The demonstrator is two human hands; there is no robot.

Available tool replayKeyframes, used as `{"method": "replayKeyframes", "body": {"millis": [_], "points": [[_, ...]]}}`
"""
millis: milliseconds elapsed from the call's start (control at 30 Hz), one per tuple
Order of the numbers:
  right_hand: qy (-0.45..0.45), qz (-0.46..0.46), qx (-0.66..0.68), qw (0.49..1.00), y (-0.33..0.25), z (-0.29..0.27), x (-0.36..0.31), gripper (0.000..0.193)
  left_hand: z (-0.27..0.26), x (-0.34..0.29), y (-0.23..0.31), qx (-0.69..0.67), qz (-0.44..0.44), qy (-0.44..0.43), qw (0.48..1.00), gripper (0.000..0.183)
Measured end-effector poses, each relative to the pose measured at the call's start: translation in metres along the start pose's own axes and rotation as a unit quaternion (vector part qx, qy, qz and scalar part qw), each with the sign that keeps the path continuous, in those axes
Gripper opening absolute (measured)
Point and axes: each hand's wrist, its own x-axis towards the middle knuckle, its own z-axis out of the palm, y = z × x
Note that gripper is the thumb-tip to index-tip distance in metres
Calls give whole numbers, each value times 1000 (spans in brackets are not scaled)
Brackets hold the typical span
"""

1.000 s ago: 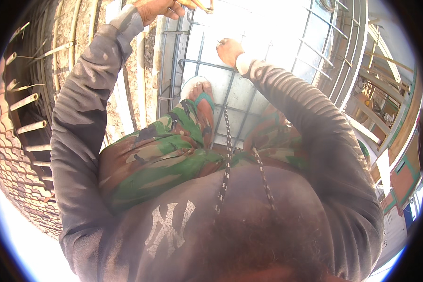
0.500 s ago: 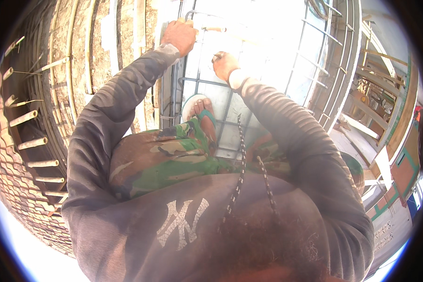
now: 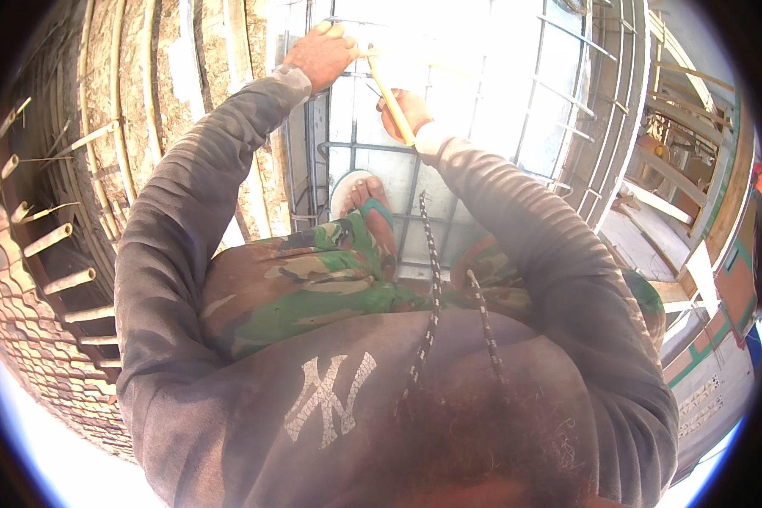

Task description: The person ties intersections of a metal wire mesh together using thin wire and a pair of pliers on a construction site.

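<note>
Left hand (image 3: 322, 59): grips slim yellow rod (image 3: 389, 95)
Right hand (image 3: 416, 108): grip unclear
Grey steel grid (image 3: 356, 146): likely left-edge work
Next: steady your rod

Crossed steel bars (image 3: 353, 146) obstructing, open between them

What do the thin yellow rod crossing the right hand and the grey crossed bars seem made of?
Thin yellow rod: possibly wood or plastic, smooth and evenly coloured; glare leaves it open.
Grey crossed bars: probably dull steel, judging by their slender, rigid grid.
</note>
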Motion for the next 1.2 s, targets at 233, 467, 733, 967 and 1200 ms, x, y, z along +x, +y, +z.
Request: {"method": "replayKeyframes", "body": {"millis": [233,467,733,967,1200], "points": [[200,-2,-496,845,-18,-79,-18,23,8,-1,2,18,16,39,999,25],[319,58,-437,839,6,65,-12,17,12,-9,9,-50,1,36,998,14],[425,21,-426,798,25,157,10,15,13,-9,17,-171,-85,27,981,18],[346,-49,-586,731,32,178,17,20,10,-27,30,-297,-126,119,939,25],[185,-5,-874,449,4,186,38,25,22,-42,41,-372,-172,183,894,33]]}}
